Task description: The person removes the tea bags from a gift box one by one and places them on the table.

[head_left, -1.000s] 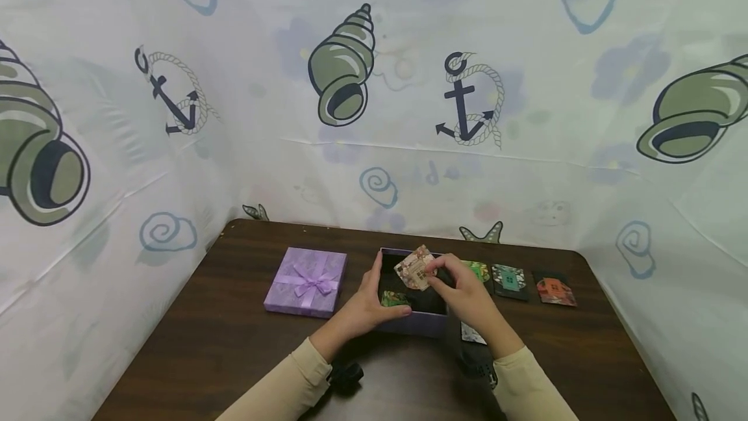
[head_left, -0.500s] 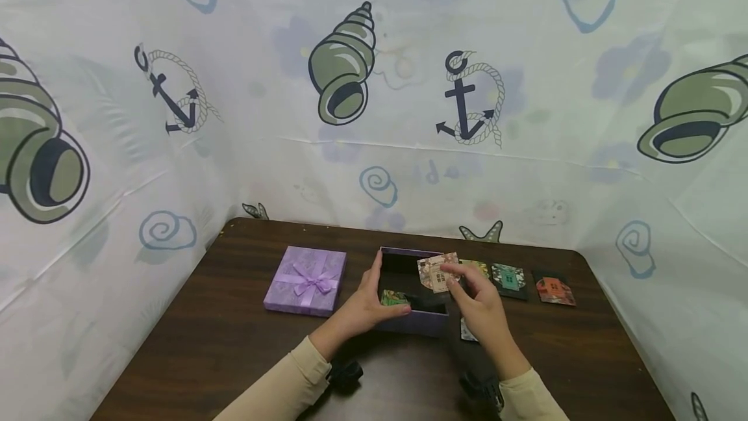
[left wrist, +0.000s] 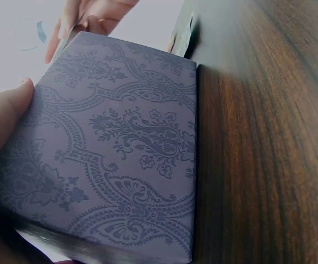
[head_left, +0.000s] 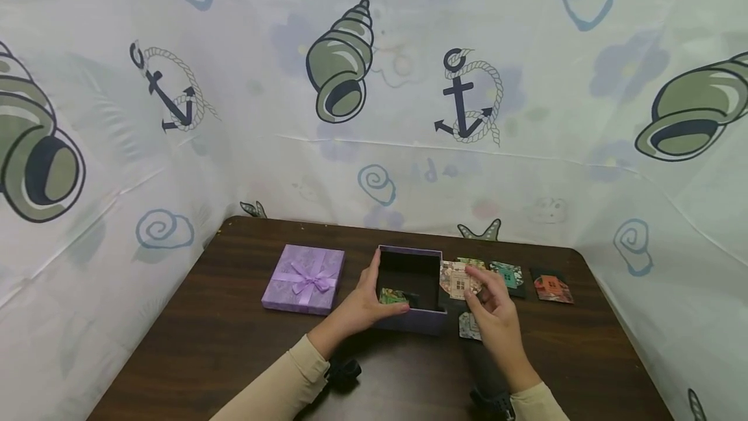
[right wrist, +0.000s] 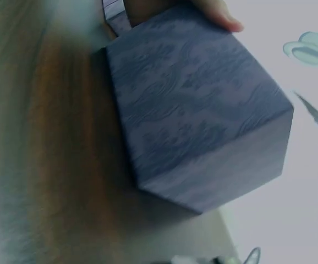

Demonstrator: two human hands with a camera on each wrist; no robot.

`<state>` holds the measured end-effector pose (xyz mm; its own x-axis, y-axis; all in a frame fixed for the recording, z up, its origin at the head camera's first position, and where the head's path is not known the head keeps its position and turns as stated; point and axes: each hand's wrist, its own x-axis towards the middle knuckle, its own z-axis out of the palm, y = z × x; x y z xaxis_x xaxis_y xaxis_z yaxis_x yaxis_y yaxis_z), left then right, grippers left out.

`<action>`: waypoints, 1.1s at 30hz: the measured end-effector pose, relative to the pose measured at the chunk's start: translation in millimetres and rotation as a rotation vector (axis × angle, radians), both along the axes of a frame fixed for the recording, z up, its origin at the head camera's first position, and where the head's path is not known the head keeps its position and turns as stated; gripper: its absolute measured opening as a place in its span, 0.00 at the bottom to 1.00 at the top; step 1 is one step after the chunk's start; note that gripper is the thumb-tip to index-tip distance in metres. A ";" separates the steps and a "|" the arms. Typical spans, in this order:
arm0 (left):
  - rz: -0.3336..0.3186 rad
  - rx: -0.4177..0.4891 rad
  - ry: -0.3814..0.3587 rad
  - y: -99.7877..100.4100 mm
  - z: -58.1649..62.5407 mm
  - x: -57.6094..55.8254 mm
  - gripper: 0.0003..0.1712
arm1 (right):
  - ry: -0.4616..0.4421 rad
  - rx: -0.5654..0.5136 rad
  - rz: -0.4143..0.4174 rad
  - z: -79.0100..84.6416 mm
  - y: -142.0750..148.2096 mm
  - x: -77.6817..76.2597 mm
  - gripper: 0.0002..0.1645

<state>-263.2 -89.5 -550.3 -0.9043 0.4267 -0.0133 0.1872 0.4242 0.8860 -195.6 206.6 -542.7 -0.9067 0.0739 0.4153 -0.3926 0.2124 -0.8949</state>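
Observation:
My left hand [head_left: 358,306] grips the open purple box [head_left: 411,322] at its left side, thumb over the front rim. Patterned paper covers its wall [left wrist: 120,132] in the left wrist view. Inside, at the front left, lies a small green picture card [head_left: 391,295]. Between thumb and fingertips, my right hand [head_left: 498,320] pinches a pinkish-beige card with a house picture [head_left: 453,280], just right of the box. Seen from the right wrist, that card [right wrist: 316,116] is nearly edge-on. Below it on the table is a grey-white card [head_left: 469,326], partly hidden by the hand.
The purple lid with a ribbon bow [head_left: 304,281] lies left of the box. Toward the right lie a teal card [head_left: 510,276], an orange card [head_left: 552,288] and a mostly covered yellow-green card [head_left: 467,261]. A shell-printed cloth [head_left: 409,174] hangs behind the brown table [head_left: 222,343].
The right hand has carried the pinkish-beige card rightward, from above the box's opening to just beyond its right rim, turning it more upright. My left hand keeps its grip on the box.

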 end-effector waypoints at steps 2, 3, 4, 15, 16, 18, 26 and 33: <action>-0.001 0.002 0.006 -0.1 0.4 0.1 0.79 | -0.008 -0.042 0.021 -3.5 2.8 2.9 0.31; -0.001 0.001 0.009 -0.1 0.5 0.1 0.79 | -0.013 -0.061 0.022 -5.5 4.2 4.1 0.31; -0.002 0.001 0.012 -0.2 0.7 0.3 0.79 | -0.018 -0.086 0.022 -8.0 5.7 5.1 0.31; 0.003 0.003 0.019 -0.5 -0.5 0.3 0.80 | -0.081 -0.276 -0.071 -39.8 26.6 8.8 0.29; 0.004 0.001 0.021 -0.6 -1.3 -0.2 0.80 | -0.086 -0.280 -0.081 -42.2 28.5 9.7 0.29; 0.007 -0.003 0.021 -0.5 -1.6 -0.7 0.80 | -0.093 -0.286 -0.103 -46.3 31.8 12.0 0.28; -0.001 -0.003 0.012 0.1 -1.6 -1.4 0.81 | -0.137 -0.247 -0.199 -50.8 48.0 23.7 0.28; 0.000 0.002 0.006 0.9 -3.7 -1.6 0.81 | -0.267 -0.120 -0.282 -46.0 67.6 30.3 0.31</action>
